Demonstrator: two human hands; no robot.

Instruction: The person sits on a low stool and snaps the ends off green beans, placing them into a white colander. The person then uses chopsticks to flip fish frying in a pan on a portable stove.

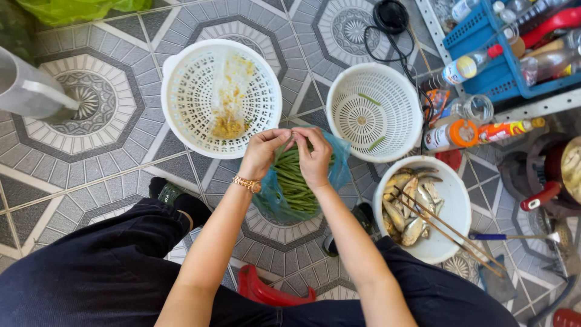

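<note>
Both hands are pinching one green bean [289, 143] between them: left hand [264, 151] and right hand [313, 158] clamped on its ends, lying crosswise, right above the bag of beans [296, 184].

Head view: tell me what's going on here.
A person seated over a tiled floor pinches a green bean between the left hand and right hand, above a blue bag of beans. A white colander holds two bean pieces; a bowl holds fish.

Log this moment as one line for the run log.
left hand: pinching green bean | right hand: same bean | beneath: blue bag of beans
</note>
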